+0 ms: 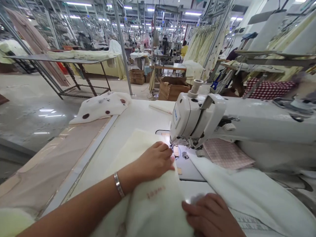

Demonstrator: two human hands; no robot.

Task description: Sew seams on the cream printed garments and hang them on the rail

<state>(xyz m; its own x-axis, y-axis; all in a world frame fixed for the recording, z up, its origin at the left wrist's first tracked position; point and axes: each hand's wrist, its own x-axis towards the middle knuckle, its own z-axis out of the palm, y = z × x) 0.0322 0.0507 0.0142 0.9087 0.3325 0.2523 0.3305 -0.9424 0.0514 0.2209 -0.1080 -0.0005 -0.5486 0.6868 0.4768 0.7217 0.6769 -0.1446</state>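
Observation:
Pale cream fabric (158,207) with small reddish lettering lies under both hands, its edge running up to the needle of a white sewing machine (187,118). My left hand (154,161), with a metal bracelet on its wrist, grips this fabric with bent, closed fingers just left of the presser foot. Nearer the front, my right hand (211,214) is slightly blurred and pinches the fabric's right edge between thumb and fingers. The needle tip is partly hidden by the left fingertips.
White cloth (237,181) spreads over the table's right side, beside a pink checked piece (227,153). Spotted white fabric (103,105) lies at the far left corner. Beyond stand a cardboard box (172,89) and a side table (37,58) carrying folded cloth.

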